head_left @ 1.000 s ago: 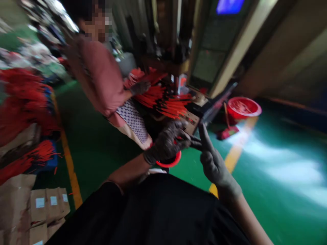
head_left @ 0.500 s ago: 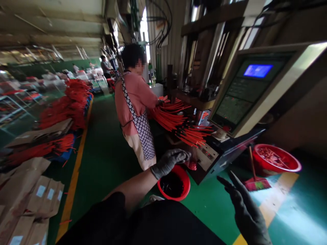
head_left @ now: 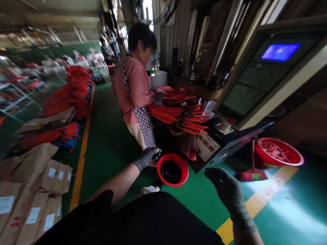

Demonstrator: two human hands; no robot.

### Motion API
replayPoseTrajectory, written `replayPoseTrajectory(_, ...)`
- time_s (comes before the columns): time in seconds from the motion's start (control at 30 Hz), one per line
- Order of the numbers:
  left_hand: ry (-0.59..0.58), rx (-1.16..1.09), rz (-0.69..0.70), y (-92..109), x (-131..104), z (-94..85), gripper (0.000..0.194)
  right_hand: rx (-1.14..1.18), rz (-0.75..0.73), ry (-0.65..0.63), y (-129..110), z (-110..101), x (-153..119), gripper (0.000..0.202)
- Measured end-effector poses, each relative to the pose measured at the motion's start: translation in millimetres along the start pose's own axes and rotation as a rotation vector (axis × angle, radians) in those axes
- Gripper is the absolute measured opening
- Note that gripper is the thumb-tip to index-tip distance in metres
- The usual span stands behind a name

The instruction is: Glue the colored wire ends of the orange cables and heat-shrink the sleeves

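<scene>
My left hand [head_left: 149, 158], in a dark grey glove, hovers just left of a small red basin [head_left: 185, 175]. Its fingers are loosely bent and slightly apart, with nothing visible in them. Dark small pieces [head_left: 171, 171] fill the bottom of the basin, which stands on the green floor. Over the floor at the right is my right hand [head_left: 226, 190], gloved too. Its fingers reach forward and hold nothing that I can see. Ahead, red-orange tubes with black sections [head_left: 176, 117] lie in a bundle on the machine's work surface.
A co-worker in a patterned apron [head_left: 144, 126] stands at the machine, a gloved hand at the tubes. The control panel [head_left: 258, 78] juts out at right. A large red tub [head_left: 279, 153] and a broom [head_left: 252, 173] are on the floor. Cartons [head_left: 33, 190] and tube piles [head_left: 68, 92] line the left.
My left hand has moved left and slightly down, away from above the basin. My right hand has shifted a little left and turned. The co-worker has turned more toward me.
</scene>
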State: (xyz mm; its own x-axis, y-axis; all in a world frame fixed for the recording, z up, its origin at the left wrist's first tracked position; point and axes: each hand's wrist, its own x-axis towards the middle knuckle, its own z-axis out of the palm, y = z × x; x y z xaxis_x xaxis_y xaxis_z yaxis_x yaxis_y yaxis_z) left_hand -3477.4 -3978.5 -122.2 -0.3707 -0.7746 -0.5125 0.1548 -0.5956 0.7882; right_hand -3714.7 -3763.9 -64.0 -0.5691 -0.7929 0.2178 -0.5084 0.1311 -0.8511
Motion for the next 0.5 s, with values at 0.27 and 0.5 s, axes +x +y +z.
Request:
replayPoseTrajectory(0.27,0.032,-0.237,0.032,2,74,-4.7,0.029,-0.058,-0.102,-0.224,17,35,108,0.054)
replayPoseTrajectory(0.5,0.012,-0.330,0.001,17,96,-20.3,0.041,-0.440,-0.118,-0.483,-40,167,248,0.064)
